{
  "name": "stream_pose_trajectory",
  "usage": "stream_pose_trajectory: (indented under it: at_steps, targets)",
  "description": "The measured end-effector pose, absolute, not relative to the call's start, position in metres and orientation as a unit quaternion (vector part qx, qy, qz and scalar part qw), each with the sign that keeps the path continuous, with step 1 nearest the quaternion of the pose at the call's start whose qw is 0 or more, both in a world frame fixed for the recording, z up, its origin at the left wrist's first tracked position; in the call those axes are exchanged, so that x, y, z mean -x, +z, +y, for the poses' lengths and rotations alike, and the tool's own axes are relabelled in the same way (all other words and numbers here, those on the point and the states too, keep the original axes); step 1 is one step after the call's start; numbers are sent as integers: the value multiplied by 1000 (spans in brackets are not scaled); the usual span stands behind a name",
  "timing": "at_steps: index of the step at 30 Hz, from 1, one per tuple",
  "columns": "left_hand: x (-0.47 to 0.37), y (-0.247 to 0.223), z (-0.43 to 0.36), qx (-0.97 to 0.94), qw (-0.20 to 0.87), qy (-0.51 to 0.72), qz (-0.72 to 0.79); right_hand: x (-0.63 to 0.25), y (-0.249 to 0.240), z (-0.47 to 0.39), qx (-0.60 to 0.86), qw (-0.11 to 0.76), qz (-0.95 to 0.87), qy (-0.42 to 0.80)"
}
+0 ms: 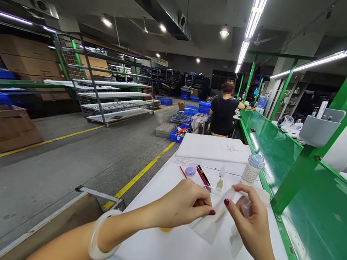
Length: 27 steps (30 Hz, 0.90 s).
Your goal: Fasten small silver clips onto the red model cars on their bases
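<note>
A thin, see-through plastic bag (212,225) hangs between my two hands above the white table surface (146,250). My left hand (188,203), with a white bangle (99,235) on the wrist, pinches the bag's left side between thumb and fingers. On the right, my right hand (248,216) has its thumb and index finger curved apart at the bag's upper right edge. A small clear, shiny item (245,207) lies against its palm; what it is cannot be made out. Part of an orange object (166,229) shows below my left forearm.
Beyond my hands are red and black pens (203,177), a lilac case (190,171), a small bottle (219,183) and a patterned tumbler (253,169). A green post (298,177) rises at the right. A person in black (224,112) sits ahead. A cart (70,228) stands lower left.
</note>
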<state>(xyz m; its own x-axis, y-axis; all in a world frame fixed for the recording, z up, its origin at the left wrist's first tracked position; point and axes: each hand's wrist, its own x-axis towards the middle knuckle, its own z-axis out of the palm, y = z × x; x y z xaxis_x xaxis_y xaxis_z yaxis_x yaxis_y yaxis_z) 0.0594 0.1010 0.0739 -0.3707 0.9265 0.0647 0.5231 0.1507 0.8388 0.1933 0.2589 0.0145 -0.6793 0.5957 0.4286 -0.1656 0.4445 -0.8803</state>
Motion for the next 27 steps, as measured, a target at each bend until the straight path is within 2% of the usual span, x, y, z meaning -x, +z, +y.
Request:
stream_pose_trajectory:
  at_steps: [2,3,7,9,17,23,27]
  targets:
    - [-62,74,101,-497,238,423,720,-196,15,252,192,413,-748,482]
    - [-64,74,101,-495,236,428,719,-198,16,248,200,403,-749,486]
    - [-70,74,102,-503,250,438,702,-202,22,234,123,234,-759,595]
    - [-73,75,103,-507,265,443,690,-202,24,231,100,198,-737,639]
    - [-77,76,104,-505,292,468,664,-205,21,236,95,133,-707,688]
    - [-80,74,105,-507,321,484,637,-204,19,236,89,150,-680,713]
    - [-81,70,107,-501,352,485,624,-205,18,234,65,125,-667,732]
